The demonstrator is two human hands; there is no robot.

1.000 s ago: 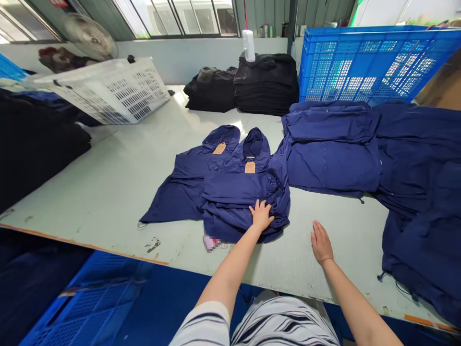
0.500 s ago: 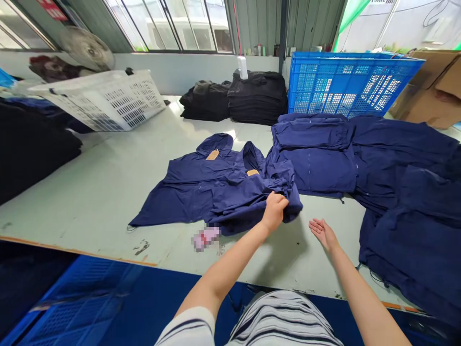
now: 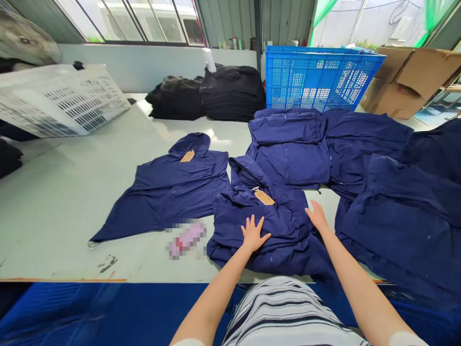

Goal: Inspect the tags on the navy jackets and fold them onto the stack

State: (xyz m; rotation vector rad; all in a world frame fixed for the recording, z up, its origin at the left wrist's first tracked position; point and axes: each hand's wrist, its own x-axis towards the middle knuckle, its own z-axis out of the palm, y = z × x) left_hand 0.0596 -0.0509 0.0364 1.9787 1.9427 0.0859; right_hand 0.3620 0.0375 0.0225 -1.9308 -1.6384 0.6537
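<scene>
A crumpled navy hooded garment [image 3: 277, 226] with a tan tag [image 3: 264, 197] lies at the table's near edge in front of me. My left hand [image 3: 253, 234] rests flat on it with fingers spread. My right hand [image 3: 317, 216] lies open on the garment's right side. Neither hand grips the cloth. A second navy hooded garment [image 3: 169, 187] with its own tan tag lies spread flat to the left.
Folded navy garments [image 3: 291, 144] and a big loose navy heap [image 3: 403, 202] fill the right of the pale table [image 3: 65, 192]. Black stacks [image 3: 230, 91], a blue crate [image 3: 317, 77], a white basket [image 3: 61, 98] and cardboard boxes [image 3: 399, 81] stand behind. A blurred pink object [image 3: 186, 239] lies near the edge.
My left hand lifted the top garment off the pile, carried it right and toward me, and let go. Both hands now lie flat on it. The lower garment stays spread out.
</scene>
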